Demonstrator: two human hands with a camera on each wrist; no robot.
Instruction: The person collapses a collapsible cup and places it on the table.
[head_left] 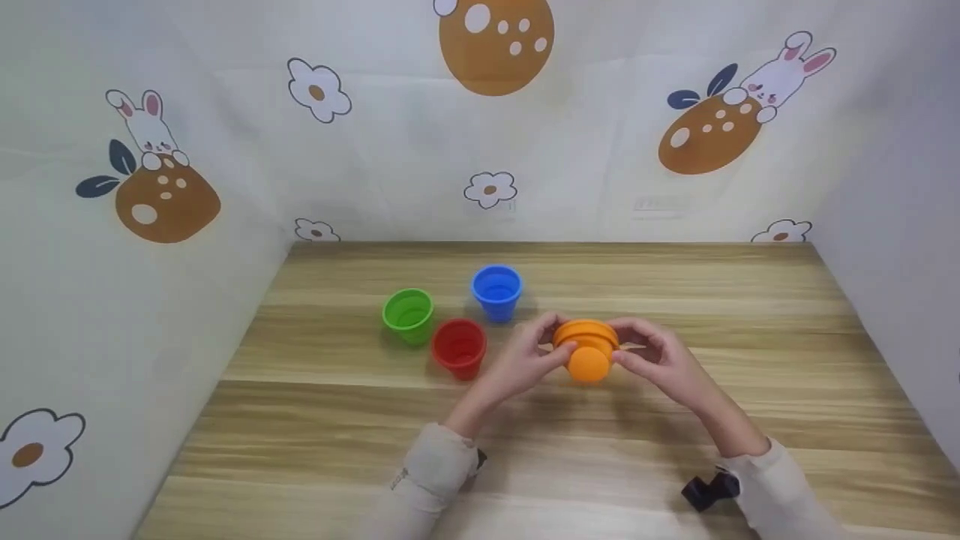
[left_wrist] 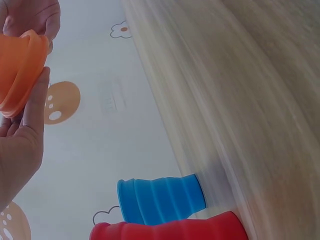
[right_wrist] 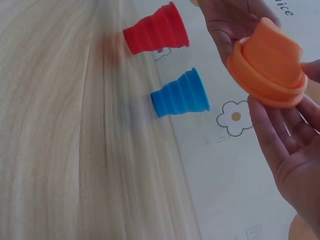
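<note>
Both hands hold an orange collapsible cup [head_left: 589, 363] above the table, its base tipped toward the head camera. The left hand [head_left: 529, 355] grips its left side, with the thumb at the lower part and the fingers behind the rim. On the opposite side the right hand [head_left: 661, 361] pinches it in the same way. In the right wrist view the orange cup [right_wrist: 272, 60] is partly folded, its narrow end standing out of a wide folded ring. Left of the hands stand a red cup [head_left: 459, 346], a green cup [head_left: 409, 315] and a blue cup [head_left: 497, 291], all upright and expanded.
The wood-grain table [head_left: 315, 450] meets a printed back wall [head_left: 405, 150], with side walls at left and right. The red cup is close to the left forearm. A black strap piece [head_left: 709, 490] shows at the right sleeve.
</note>
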